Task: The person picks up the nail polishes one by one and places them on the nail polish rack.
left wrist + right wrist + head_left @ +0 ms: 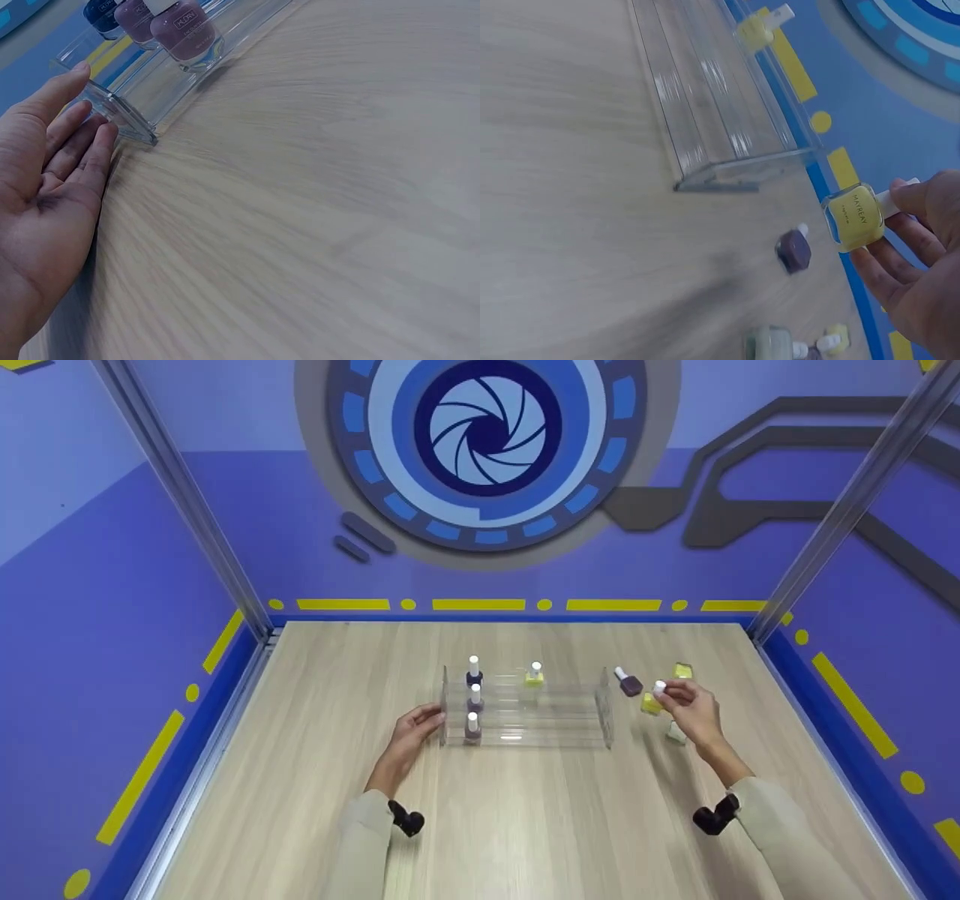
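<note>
My right hand pinches the white cap of a yellow nail polish bottle, which is raised off the table to the right of a clear stepped rack. At the rack's left end, my left hand touches the side panel with its fingers loosely extended. Along the rack's left side stand a dark nail polish bottle at the back, a mauve bottle on the middle step and another mauve bottle in front. Another yellow bottle stands on the back step, near the middle.
Right of the rack, a dark purple bottle lies on the wooden table. Around my right hand lie another yellow bottle and a pale green bottle. Blue printed walls enclose the table's back and sides.
</note>
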Demonstrator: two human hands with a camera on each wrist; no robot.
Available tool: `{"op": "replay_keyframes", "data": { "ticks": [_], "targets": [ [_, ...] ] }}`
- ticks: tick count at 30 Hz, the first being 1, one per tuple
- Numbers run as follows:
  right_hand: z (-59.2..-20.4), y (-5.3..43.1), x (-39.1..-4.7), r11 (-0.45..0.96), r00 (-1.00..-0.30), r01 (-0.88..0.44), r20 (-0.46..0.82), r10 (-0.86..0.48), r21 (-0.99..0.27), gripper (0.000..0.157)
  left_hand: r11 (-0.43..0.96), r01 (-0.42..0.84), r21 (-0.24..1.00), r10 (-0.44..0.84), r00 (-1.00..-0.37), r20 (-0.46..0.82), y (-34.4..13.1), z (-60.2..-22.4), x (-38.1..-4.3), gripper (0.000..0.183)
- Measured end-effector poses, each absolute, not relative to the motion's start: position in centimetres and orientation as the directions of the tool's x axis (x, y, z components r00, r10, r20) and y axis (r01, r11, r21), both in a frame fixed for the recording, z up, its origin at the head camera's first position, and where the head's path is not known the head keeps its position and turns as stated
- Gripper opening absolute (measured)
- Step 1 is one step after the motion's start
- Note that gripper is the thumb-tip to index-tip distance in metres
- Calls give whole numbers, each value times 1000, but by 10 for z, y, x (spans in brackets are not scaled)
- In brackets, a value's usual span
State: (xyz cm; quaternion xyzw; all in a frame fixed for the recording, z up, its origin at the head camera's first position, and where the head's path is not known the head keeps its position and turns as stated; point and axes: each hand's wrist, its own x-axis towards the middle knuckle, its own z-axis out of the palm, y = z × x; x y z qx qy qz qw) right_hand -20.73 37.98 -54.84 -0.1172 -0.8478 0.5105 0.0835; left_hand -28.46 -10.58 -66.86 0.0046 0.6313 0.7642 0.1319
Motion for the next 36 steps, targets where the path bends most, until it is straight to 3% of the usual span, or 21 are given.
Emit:
{"op": "replay_keyframes", "data": {
  "ticks": [11,21,36],
  "targets": [
    [-546,354,-221,417,-971,69,34,235,-906,38,-164,-212,963,215,-961,-175,-104,-668,-286,48],
    [-545,330,-233,260,-983,49,-1,182,-964,35,-165,-233,958,209,-958,-197,-108,-666,-286,50],
    [-549,309,-244,287,-992,33,4,127,-957,36,-172,-199,965,232,-960,-157,-109,-667,-284,52]
  ]
}}
